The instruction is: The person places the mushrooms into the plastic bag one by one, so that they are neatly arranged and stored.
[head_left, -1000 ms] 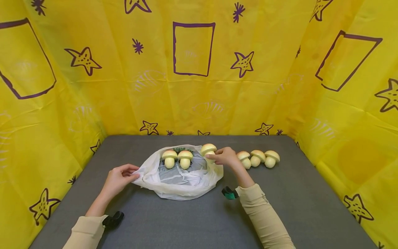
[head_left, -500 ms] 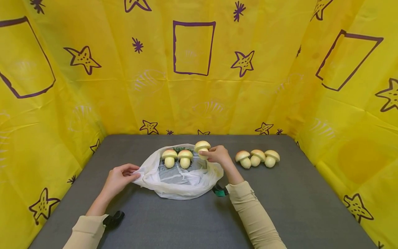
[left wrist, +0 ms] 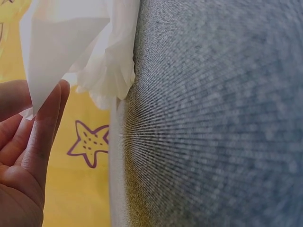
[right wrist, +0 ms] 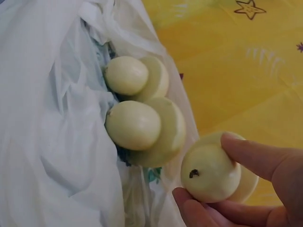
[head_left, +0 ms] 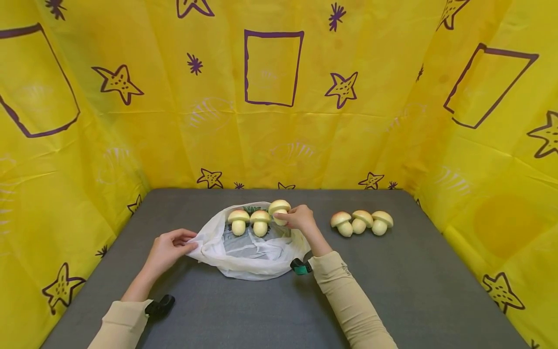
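My left hand [head_left: 167, 249] pinches the left edge of a white plastic bag [head_left: 257, 269], whose mouth is spread on the table; in the left wrist view the bag's corner [left wrist: 57, 52] sits between thumb and fingers. Two toy mushrooms [head_left: 238, 229] with pale stems lie side by side in the bag. My right hand [head_left: 301, 219] grips a third mushroom [head_left: 279, 207] by its stem, over the bag's right part. In the right wrist view this mushroom [right wrist: 210, 172] is close beside the two others [right wrist: 135, 125]. Its underside is partly covered by my fingers.
A row of three more mushrooms [head_left: 361, 221] lies on the dark grey table [head_left: 244, 315], right of the bag. Yellow cloth walls [head_left: 279, 145] with drawn stars stand behind the table and on both sides.
My right hand has moved left with its mushroom, from the bag's right rim to just beside the two mushrooms inside. My left hand keeps its place on the bag's edge.
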`<action>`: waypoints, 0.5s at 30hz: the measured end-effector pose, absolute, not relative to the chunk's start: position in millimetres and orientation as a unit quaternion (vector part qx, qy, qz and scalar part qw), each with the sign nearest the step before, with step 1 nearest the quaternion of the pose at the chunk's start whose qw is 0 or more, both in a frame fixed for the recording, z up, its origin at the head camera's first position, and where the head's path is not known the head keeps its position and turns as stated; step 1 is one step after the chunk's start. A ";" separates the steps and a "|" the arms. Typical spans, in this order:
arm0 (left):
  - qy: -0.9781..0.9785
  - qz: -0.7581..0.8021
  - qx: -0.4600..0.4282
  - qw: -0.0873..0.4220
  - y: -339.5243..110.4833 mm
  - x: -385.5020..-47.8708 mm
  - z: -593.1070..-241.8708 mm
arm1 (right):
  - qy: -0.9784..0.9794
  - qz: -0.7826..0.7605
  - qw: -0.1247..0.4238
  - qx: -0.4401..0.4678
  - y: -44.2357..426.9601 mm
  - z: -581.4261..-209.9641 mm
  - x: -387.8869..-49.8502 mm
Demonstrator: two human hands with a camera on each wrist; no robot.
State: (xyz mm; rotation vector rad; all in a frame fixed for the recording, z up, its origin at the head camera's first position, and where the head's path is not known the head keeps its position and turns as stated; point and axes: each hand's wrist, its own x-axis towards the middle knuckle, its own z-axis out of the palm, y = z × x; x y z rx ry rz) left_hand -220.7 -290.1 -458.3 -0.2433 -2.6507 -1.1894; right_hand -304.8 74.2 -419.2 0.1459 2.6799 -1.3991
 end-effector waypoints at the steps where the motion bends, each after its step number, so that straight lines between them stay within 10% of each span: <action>1: -0.903 -0.406 -0.082 0.113 -289.8 -220.6 -457.9 | 0.885 -0.459 0.056 0.049 74.3 -420.4 -304.9; 15: -0.905 -0.401 -0.081 0.114 -290.7 -221.9 -459.5 | 0.901 -0.431 0.032 0.025 75.1 -431.5 -302.4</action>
